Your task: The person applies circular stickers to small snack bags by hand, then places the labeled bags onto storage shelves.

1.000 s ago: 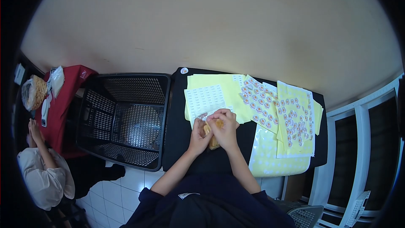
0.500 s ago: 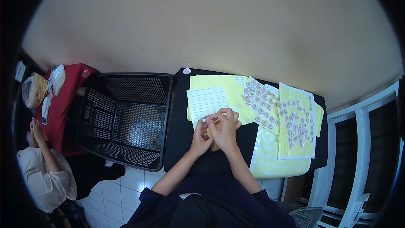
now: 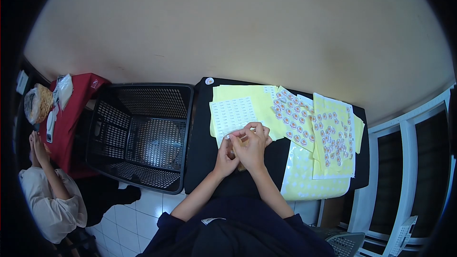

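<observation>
Over the near edge of the label sheets, both my hands meet around a small clear packet with yellowish-brown contents. My left hand grips it from the left side, fingers closed. My right hand bends over its top, with thumb and fingertips pinched close to the left fingertips. Most of the packet is hidden behind the hands. Just beyond the fingers lies a white sheet of small printed labels, on top of yellow backing sheets.
Sheets of round stickers and a larger sticker sheet cover the right of the black-covered table. One round sticker lies at its far left corner. Left stands a black basket. Beyond it, a seated person is beside a red-covered table.
My fingertips have drawn closer together over the packet, and less of it shows now. The small white piece at the fingertips is less visible. The seated person's hands have shifted slightly.
</observation>
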Tool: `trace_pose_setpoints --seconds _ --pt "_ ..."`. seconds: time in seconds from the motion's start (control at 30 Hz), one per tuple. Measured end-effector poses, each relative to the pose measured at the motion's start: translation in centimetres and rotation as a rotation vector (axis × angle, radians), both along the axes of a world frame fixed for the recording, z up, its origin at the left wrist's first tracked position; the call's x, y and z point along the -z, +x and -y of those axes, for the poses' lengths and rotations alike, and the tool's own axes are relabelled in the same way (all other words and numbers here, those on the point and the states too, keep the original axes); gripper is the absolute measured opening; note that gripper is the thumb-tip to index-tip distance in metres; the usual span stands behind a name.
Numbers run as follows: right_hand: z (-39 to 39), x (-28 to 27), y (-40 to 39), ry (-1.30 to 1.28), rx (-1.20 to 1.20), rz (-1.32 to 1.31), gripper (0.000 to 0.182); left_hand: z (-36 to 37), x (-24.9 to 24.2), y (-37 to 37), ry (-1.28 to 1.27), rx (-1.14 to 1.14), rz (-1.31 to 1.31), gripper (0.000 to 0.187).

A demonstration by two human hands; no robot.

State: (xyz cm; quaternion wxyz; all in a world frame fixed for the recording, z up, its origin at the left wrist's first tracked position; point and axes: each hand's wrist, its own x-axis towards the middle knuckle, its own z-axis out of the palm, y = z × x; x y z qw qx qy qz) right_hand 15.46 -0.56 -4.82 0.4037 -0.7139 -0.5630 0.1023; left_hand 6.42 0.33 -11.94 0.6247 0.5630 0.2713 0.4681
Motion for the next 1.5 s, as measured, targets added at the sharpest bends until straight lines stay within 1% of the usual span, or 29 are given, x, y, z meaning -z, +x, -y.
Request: trace_pose_setpoints --seconds 0.1,0.13,0.17,0.23,0.33,0.43,0.53,0.6,0.67,0.73,0.77,0.8,0.87,0.9,0.93,1.0,1.03,1.13,1.2,1.27,1.33,1.37,1.4,1.47,1.5 --pt "-0.1 -0.2 0.2 0.022 0.037 -0.037 0.021 0.1 -0.9 0.1 -0.048 0.035 0.058 0.054" --pt "-0.1 -0.4 0.2 0.027 0.071 -0.070 0.025 0.1 -0.7 0.1 -0.048 0.037 0.057 0.054" --pt "-0.1 -0.3 0.4 0.027 0.074 -0.071 0.025 0.1 -0.4 0.1 -0.038 0.042 0.037 0.056" --pt "-0.1 0.1 0.7 0.022 0.064 -0.068 0.030 0.1 -0.5 0.1 -0.027 0.054 0.018 0.058" --pt "-0.1 0.2 0.7 0.020 0.073 -0.067 0.032 0.2 -0.5 0.1 -0.037 0.048 0.031 0.056" --pt "-0.1 -0.2 0.3 0.048 0.075 -0.009 0.035 0.2 -0.3 0.1 0.028 0.055 0.026 0.056" --pt "0.0 -0.4 -0.1 0.020 0.064 -0.015 0.039 0.3 -0.4 0.0 -0.035 0.073 0.020 0.056" --pt "-0.1 -0.3 0.2 0.016 0.065 -0.033 0.039 0.3 -0.2 0.1 -0.023 0.057 0.014 0.063" --pt "0.0 -0.3 0.6 0.011 0.081 -0.052 0.040 0.4 -0.4 0.2 -0.056 0.072 0.013 0.061" --pt "0.0 -0.4 1.2 0.027 0.106 -0.038 0.041 0.3 -0.6 0.3 0.063 0.025 -0.059 0.057" --pt "0.2 -0.5 1.4 0.013 0.118 -0.040 0.038 0.5 -0.4 0.4 0.019 0.019 -0.023 0.057" --pt "0.4 -0.6 1.8 0.014 0.136 -0.035 0.038 0.4 -0.4 0.4 0.032 0.020 -0.019 0.056" --pt "1.0 -0.7 2.9 0.110 0.155 -0.024 0.034 0.4 -0.5 0.2 0.012 0.034 -0.036 0.056" --pt "1.4 -1.3 3.7 0.177 0.186 -0.010 0.029 0.4 -0.7 0.3 -0.012 0.037 -0.003 0.056" --pt "1.5 -0.7 5.0 0.306 0.187 -0.076 0.017 0.3 -1.0 0.4 -0.037 0.039 0.029 0.056" --pt "2.9 -0.4 7.6 0.244 0.263 -0.226 0.008 0.1 -1.1 0.4 -0.083 0.049 0.055 0.054" --pt "3.9 0.1 9.1 0.290 0.327 -0.209 0.008 0.1 -1.1 0.4 -0.097 0.046 0.075 0.054" --pt "8.0 2.0 14.2 0.390 0.587 -0.190 0.015 0.0 -0.7 0.3 -0.124 0.052 0.097 0.055" --pt "12.0 2.6 17.1 0.349 0.838 -0.271 0.020 -0.1 -0.7 0.3 -0.135 0.058 0.097 0.055" --pt "15.8 2.8 18.8 0.310 1.032 -0.192 0.025 0.0 -0.8 0.3 -0.124 0.055 0.086 0.056" --pt "18.5 3.4 19.6 0.399 1.117 -0.127 0.031 0.0 -0.7 0.4 -0.132 0.056 0.089 0.055" --pt "19.5 4.2 20.1 0.370 1.144 0.204 0.038 -0.1 -0.7 0.5 -0.128 0.047 0.089 0.055" --pt "20.1 4.6 20.4 0.367 1.154 0.209 0.038 0.0 -0.7 0.5 -0.126 0.039 0.087 0.055" --pt "20.9 5.1 21.1 0.219 1.094 0.292 0.042 -0.1 -0.3 0.5 -0.123 0.037 0.087 0.055" --pt "20.6 4.9 21.3 0.222 1.015 0.200 0.036 -0.1 -0.3 0.4 -0.118 0.031 0.078 0.055"
